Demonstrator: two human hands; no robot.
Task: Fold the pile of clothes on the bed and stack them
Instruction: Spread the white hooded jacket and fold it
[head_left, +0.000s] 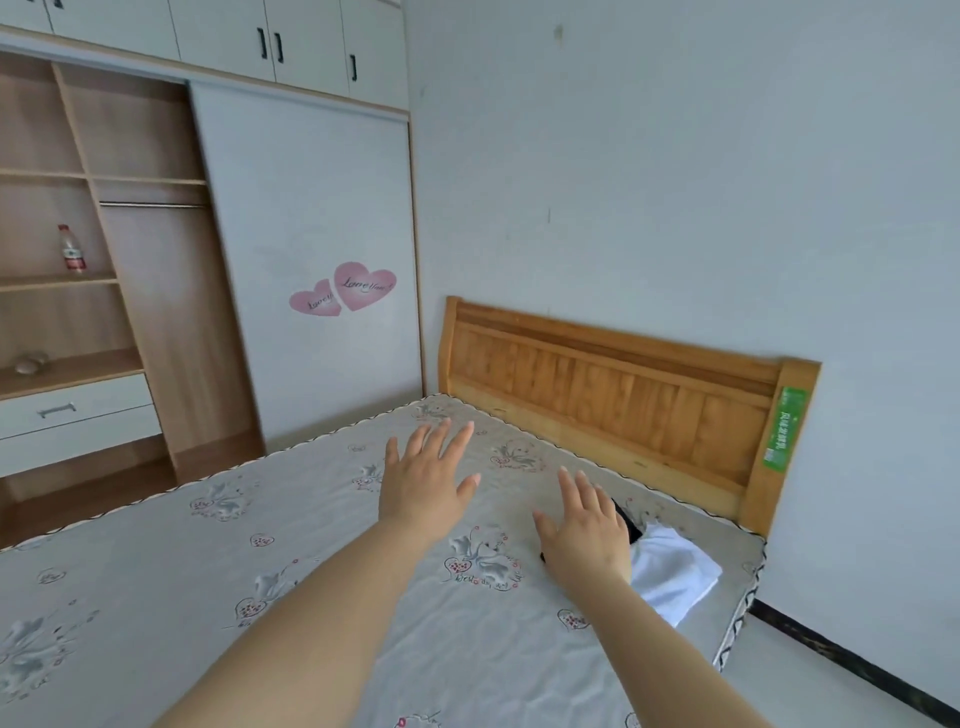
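Observation:
A white garment (675, 574) lies near the bed's right edge by the headboard, with a black garment (629, 525) beside it, mostly hidden behind my right hand. My right hand (584, 535) is stretched out with fingers spread, over or just in front of the black garment; contact cannot be told. My left hand (426, 480) hovers over the grey flowered mattress (260, 597) with fingers straight and spread, holding nothing.
A wooden headboard (613, 389) stands against the white wall. A wardrobe with open wooden shelves (78, 280) holds a water bottle (71, 249), and its white sliding door (311, 249) has pink heart stickers. Floor shows at the bed's right side.

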